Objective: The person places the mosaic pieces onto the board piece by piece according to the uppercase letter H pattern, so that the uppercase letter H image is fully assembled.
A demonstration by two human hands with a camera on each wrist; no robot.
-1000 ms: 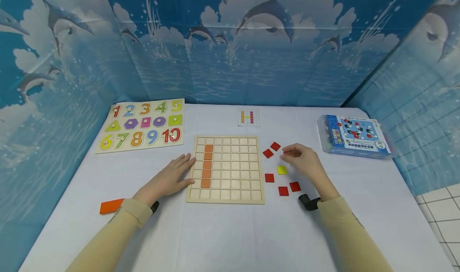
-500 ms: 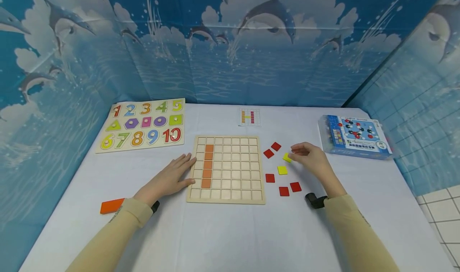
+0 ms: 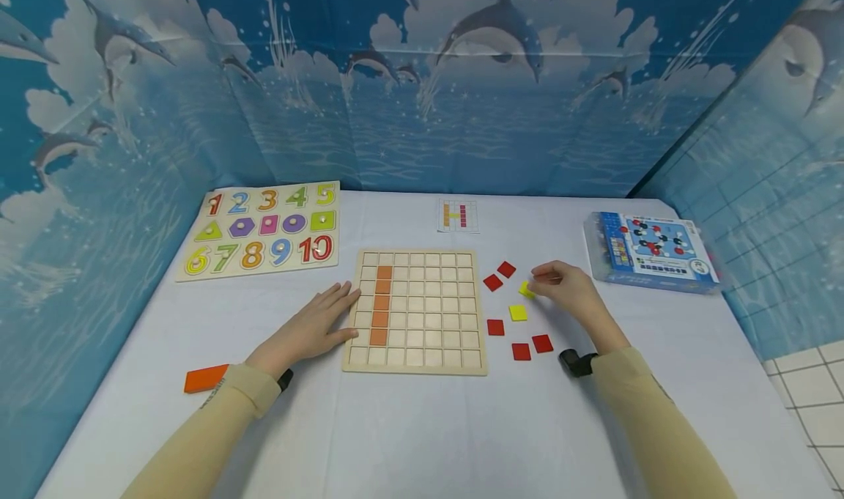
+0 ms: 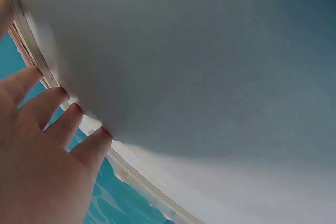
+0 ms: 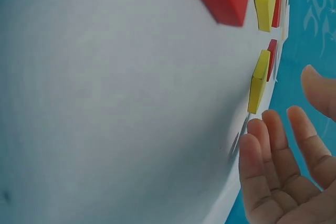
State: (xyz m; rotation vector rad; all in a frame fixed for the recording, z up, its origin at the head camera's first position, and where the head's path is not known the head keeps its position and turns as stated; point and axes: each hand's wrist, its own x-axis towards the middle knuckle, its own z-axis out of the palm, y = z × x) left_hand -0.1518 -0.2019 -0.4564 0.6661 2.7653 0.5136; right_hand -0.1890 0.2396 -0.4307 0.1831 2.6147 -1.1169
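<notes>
A wooden grid board (image 3: 422, 373) lies on the white table, with a column of several orange square tiles (image 3: 380, 302) set in its left part. My left hand (image 3: 306, 327) rests against the board's left edge, fingers spread and touching the rim. Right of the board, my right hand (image 3: 563, 290) hovers beside a yellow square tile (image 3: 525, 289); in the right wrist view its thumb and fingers are apart and hold nothing. Another yellow tile (image 3: 518, 313) lies a little nearer me. Around them several red square tiles (image 3: 495, 327) are scattered.
A printed card (image 3: 458, 216) with a coloured grid pattern lies behind the board. At back left is a number-and-shape puzzle board (image 3: 264, 231). A boxed set (image 3: 653, 250) stands at back right. An orange piece (image 3: 205, 379) lies by the left sleeve.
My right hand has shifted right, away from the red tiles, and the second yellow tile now shows beside its fingertips. The left hand and the board have stayed put.
</notes>
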